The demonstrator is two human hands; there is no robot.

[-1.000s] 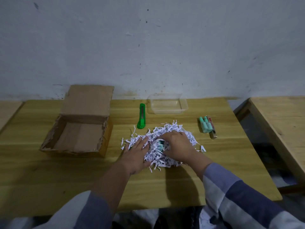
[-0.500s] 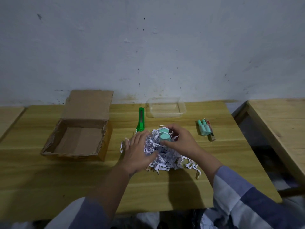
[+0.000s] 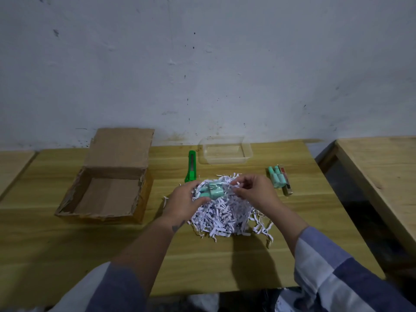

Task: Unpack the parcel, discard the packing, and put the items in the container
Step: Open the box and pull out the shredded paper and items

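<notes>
A pile of white shredded paper (image 3: 222, 216) lies mid-table. Above its top I hold a teal pack of small bottles (image 3: 213, 191) between both hands. My left hand (image 3: 182, 199) grips its left end, thumb underneath. My right hand (image 3: 255, 192) pinches its right end, with a few paper strips caught at the fingertips. A second teal pack (image 3: 276, 180) lies on the table to the right, beside a slim brown-and-red item (image 3: 286, 182). The clear plastic container (image 3: 225, 150) stands at the back near the wall. The open cardboard box (image 3: 105, 195) sits at the left, with nothing visible inside it.
A green utility knife (image 3: 191, 166) lies between the box and the container, just behind the paper pile. The wooden table (image 3: 67, 239) ends at the right, with a gap and another wooden surface (image 3: 382, 172) beyond. A grey wall stands right behind the table.
My right hand drew the teal pack out of the shredded paper and lifted it. My left hand left the pile and took the pack's left end. The pile bunched up taller.
</notes>
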